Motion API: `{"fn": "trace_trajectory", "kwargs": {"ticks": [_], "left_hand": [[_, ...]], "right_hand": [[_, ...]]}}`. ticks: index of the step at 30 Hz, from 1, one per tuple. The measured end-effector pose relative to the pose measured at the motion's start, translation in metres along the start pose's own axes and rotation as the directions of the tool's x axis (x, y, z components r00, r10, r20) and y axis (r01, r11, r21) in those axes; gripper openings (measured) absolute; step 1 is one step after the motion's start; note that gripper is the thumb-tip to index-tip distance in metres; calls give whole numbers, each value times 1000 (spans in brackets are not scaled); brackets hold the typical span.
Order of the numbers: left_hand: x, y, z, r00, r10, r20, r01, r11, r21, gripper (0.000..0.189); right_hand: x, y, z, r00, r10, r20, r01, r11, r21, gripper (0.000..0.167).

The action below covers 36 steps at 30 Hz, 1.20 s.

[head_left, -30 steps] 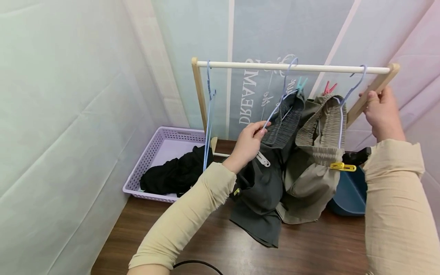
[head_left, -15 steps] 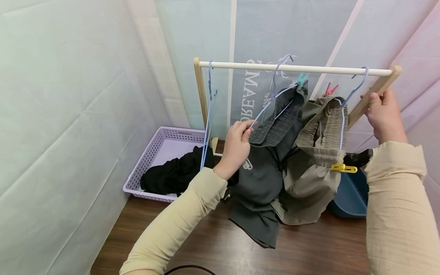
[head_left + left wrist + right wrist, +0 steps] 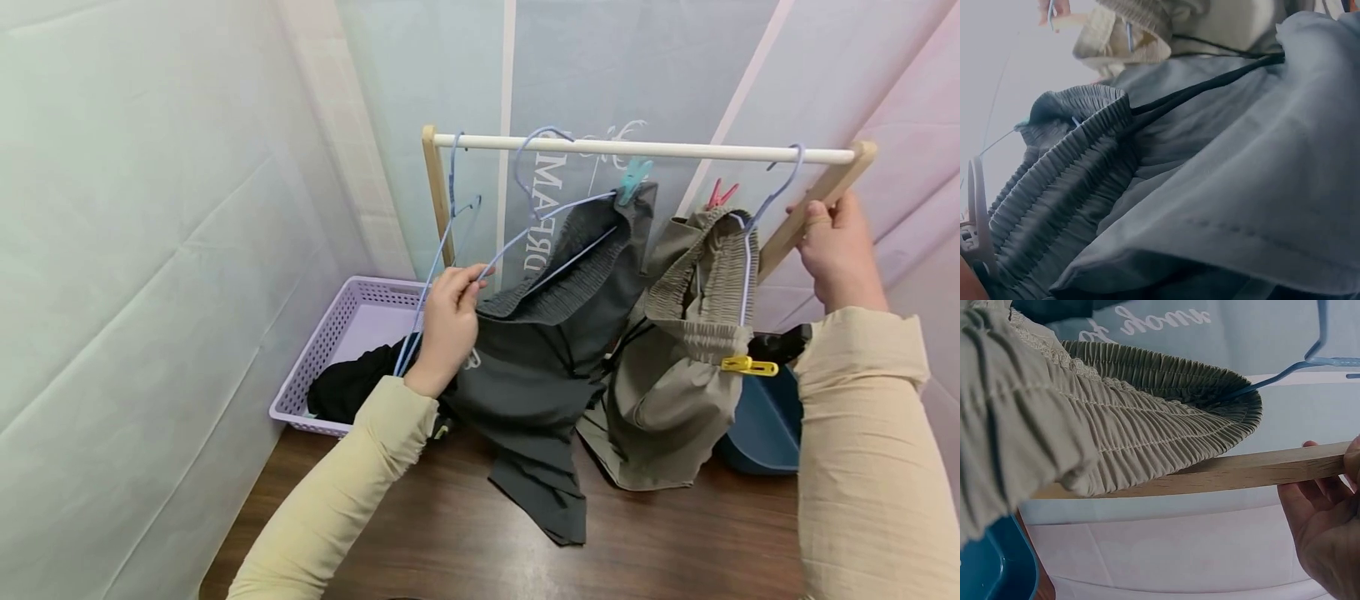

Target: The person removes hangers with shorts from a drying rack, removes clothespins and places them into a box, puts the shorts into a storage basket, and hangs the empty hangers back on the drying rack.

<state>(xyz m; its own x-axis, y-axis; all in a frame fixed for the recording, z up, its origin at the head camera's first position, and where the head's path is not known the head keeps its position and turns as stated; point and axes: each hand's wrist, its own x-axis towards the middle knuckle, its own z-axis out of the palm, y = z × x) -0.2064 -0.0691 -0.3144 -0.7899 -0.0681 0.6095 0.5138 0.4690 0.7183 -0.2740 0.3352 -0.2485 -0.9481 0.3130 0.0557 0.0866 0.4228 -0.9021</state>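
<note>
My left hand (image 3: 450,329) pinches the near arm of a blue wire hanger (image 3: 517,239) whose hook loops over the white rail (image 3: 675,150). From that hanger hang dark grey shorts (image 3: 525,367), their elastic waistband spread and clipped at the far corner with a teal clothespin (image 3: 634,177). A white clothespin (image 3: 979,219) shows at the near end in the left wrist view. My right hand (image 3: 843,250) grips the rack's wooden upright (image 3: 1235,472). Beside it, khaki shorts (image 3: 675,392) hang on another blue hanger (image 3: 772,196), with red (image 3: 722,194) and yellow (image 3: 750,367) clothespins.
A bare blue hanger (image 3: 452,179) hangs at the rail's left end. Below it, a lilac basket (image 3: 300,375) holds black cloth (image 3: 352,387). A dark blue bin (image 3: 761,437) stands on the wooden floor at right. Fabric sheets line the walls.
My left hand has drawn the hanger with the dark grey shorts leftward along the rail, away from the khaki pair. My right hand stays on the upright.
</note>
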Motion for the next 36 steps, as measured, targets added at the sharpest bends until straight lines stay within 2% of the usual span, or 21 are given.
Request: {"fn": "trace_trajectory", "kwargs": {"ticks": [6,9,14,20,27,36], "left_hand": [[-3,-17,-26,999,10,-43,-9,1000,20,21],[-5,-26,-37,999,0,-47,1,999,37,21],[-7,-39,-53,998,-21,-56,24,998,50,23],[-10,-54,-73,994,-45,-101,50,998,46,23],[-12,-76,-95,974,-123,-188,132,991,38,23],[-18,-109,-117,946,-235,-222,248,968,32,23]], "right_hand": [[1,2,-1,1000,1,-15,-1,1000,0,33],[1,2,0,1000,-4,-18,4,1000,4,33],[3,2,2,998,-27,-50,26,999,-20,21],[4,2,2,998,-31,-57,30,999,-23,16],[4,4,1,998,-36,-60,35,999,-25,16],[1,3,2,997,-52,-62,50,999,-21,23]]}}
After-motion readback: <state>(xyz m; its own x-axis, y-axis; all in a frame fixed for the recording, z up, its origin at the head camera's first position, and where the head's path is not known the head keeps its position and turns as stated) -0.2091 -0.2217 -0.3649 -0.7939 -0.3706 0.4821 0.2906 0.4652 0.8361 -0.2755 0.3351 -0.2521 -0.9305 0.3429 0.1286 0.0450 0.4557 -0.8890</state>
